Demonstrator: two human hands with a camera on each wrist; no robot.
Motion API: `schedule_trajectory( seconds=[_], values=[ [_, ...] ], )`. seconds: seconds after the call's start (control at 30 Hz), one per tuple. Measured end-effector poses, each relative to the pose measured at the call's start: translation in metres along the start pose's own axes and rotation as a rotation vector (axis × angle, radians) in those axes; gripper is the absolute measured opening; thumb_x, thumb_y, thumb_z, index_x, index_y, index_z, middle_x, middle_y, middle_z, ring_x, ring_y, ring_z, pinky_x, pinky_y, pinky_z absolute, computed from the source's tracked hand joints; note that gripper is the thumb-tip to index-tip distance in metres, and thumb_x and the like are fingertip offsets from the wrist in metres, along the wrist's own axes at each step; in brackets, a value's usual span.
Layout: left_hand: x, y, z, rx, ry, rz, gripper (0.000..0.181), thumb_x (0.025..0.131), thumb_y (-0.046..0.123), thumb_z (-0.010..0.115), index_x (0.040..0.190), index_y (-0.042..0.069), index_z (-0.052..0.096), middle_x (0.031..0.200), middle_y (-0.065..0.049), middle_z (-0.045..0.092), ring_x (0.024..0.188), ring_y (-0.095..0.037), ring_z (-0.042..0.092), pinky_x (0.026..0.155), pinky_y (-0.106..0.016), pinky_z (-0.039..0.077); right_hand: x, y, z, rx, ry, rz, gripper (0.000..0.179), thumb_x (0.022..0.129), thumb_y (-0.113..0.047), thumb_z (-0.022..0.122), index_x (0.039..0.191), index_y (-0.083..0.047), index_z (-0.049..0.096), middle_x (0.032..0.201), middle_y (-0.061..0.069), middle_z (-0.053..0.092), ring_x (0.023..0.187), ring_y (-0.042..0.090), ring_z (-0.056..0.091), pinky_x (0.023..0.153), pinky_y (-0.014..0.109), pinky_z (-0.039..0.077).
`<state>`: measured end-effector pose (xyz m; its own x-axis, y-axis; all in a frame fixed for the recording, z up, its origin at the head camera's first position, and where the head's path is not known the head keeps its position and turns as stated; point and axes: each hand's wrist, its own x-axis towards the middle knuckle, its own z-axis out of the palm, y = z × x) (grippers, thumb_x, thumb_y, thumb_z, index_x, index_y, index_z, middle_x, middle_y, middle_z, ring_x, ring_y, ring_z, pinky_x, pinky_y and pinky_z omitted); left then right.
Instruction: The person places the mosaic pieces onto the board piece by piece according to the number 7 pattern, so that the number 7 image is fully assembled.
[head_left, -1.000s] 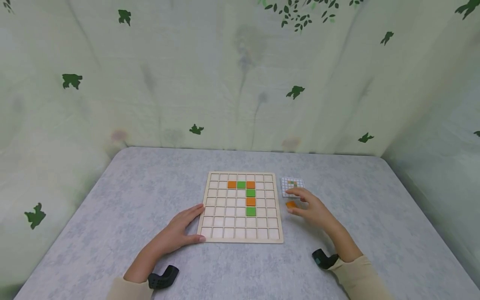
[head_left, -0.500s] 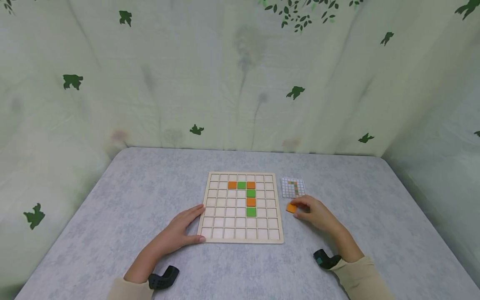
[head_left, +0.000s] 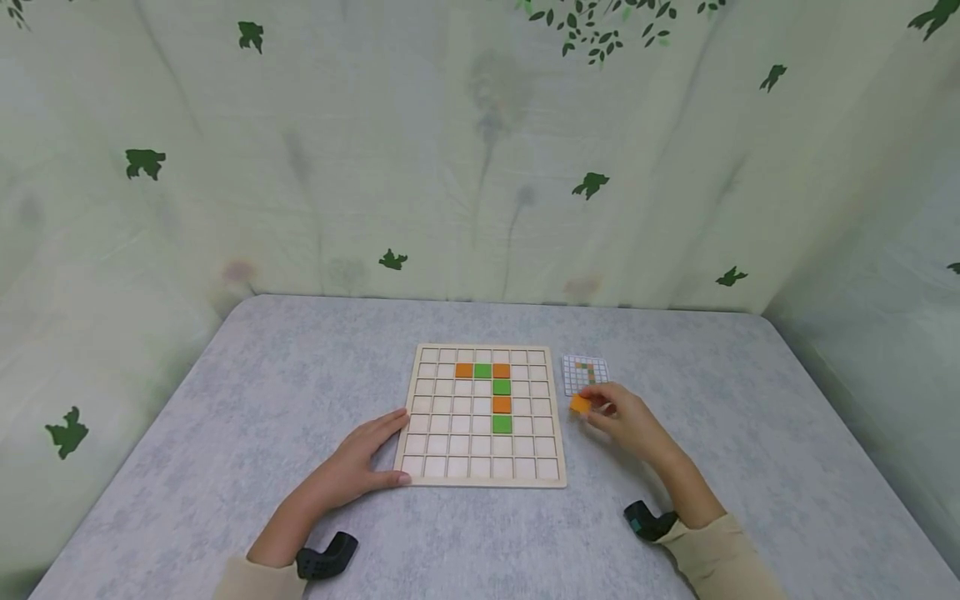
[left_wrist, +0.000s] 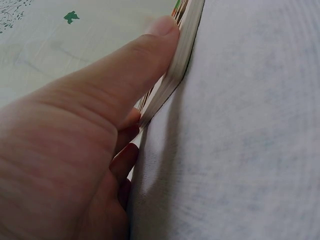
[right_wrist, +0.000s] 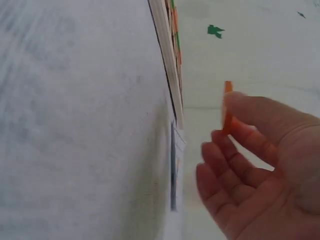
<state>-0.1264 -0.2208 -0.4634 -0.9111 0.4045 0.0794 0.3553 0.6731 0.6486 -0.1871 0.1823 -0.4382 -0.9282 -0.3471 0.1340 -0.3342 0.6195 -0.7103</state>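
My right hand (head_left: pixel 628 423) pinches an orange square tile (head_left: pixel 580 404) between thumb and fingers, just right of the board. In the right wrist view the tile (right_wrist: pixel 227 110) stands on edge in the pinch, raised off the table. My left hand (head_left: pixel 360 462) rests against the left side of the wooden grid board (head_left: pixel 448 447), its fingers extended along the edge and the thumb at the near left corner. On the board, orange tiles (head_left: pixel 501 405) and green tiles (head_left: pixel 502 424) alternate in a row that turns downward.
A small printed pattern card (head_left: pixel 573 377) lies right of the board, partly behind my right fingers. It shows an orange and green figure on a grid. The grey table (head_left: pixel 315 350) meets a pale curtain (head_left: pixel 420 167) at its far edge.
My right hand has come down from beside the card, taken hold of the orange tile and lifted it slightly. The left hand and the board have stayed put.
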Motion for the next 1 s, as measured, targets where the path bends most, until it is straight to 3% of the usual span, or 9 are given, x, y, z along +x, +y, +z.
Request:
schedule_trajectory(
  seconds=[0.23,0.53,0.77,1.0],
  values=[
    [0.0,0.001,0.0,0.0,0.005,-0.004,0.088,0.071,0.049,0.069,0.139,0.004,0.033,0.144,-0.012,0.028,0.129,-0.035,0.024,0.099,-0.055,0.021,0.002,-0.032,0.003,0.038,0.017,-0.162,0.028,0.082,-0.007,0.066,0.109,-0.005,0.061,0.103,0.002,0.058,0.09,0.02,0.053,0.075,0.035,0.047],
    [0.0,0.005,-0.001,-0.006,0.008,-0.007,0.087,0.072,0.045,0.071,0.138,0.003,0.034,0.143,-0.013,0.028,0.128,-0.036,0.024,0.099,-0.055,0.021,0.006,-0.05,0.038,0.118,-0.115,-0.25,0.025,0.083,-0.009,0.065,0.108,-0.007,0.063,0.103,0.001,0.058,0.087,0.019,0.053,0.073,0.03,0.047],
    [0.0,0.005,-0.001,-0.003,0.005,-0.012,0.087,0.072,0.046,0.07,0.138,0.004,0.034,0.143,-0.013,0.028,0.128,-0.036,0.024,0.099,-0.056,0.02,0.006,-0.05,0.063,0.147,-0.18,-0.213,0.023,0.082,-0.014,0.066,0.104,-0.009,0.064,0.098,-0.004,0.056,0.086,0.014,0.052,0.074,0.027,0.045],
    [0.0,0.004,-0.002,-0.008,-0.006,-0.022,0.088,0.071,0.048,0.07,0.139,0.005,0.033,0.144,-0.011,0.027,0.129,-0.035,0.023,0.099,-0.055,0.02,0.005,-0.051,0.077,0.07,-0.176,-0.201,0.02,0.082,-0.011,0.067,0.101,-0.012,0.064,0.098,-0.006,0.055,0.085,0.01,0.048,0.071,0.024,0.042]
  ],
)
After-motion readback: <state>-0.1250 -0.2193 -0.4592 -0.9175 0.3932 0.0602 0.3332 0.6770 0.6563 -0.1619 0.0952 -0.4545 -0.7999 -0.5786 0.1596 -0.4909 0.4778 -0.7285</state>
